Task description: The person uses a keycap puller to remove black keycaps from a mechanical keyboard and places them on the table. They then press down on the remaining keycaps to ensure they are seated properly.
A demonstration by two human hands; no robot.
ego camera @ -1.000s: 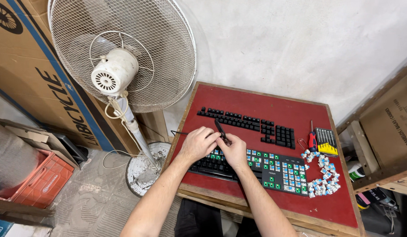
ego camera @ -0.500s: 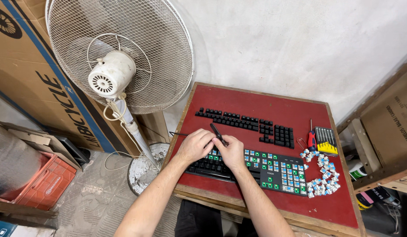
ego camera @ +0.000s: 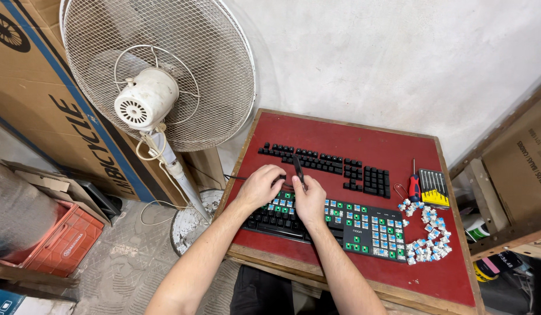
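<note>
A black keyboard (ego camera: 363, 230) lies on the red table (ego camera: 352, 143), most keycaps off, blue and green switches showing. My left hand (ego camera: 260, 185) rests on its upper left corner. My right hand (ego camera: 310, 199) sits over the board and grips a thin black tool (ego camera: 298, 169) that points away from me. Removed black keycaps (ego camera: 326, 163) are laid out in rows behind the keyboard.
A heap of loose switches (ego camera: 428, 233) lies at the keyboard's right end. A red-handled screwdriver (ego camera: 414, 185) and a yellow bit set (ego camera: 433, 188) sit behind it. A white pedestal fan (ego camera: 148, 99), a large cardboard box (ego camera: 43, 111) and a red crate (ego camera: 63, 239) stand at left.
Both hands stay on the keyboard's left part; the black tool in my right hand has tilted slightly. The view has shifted a little.
</note>
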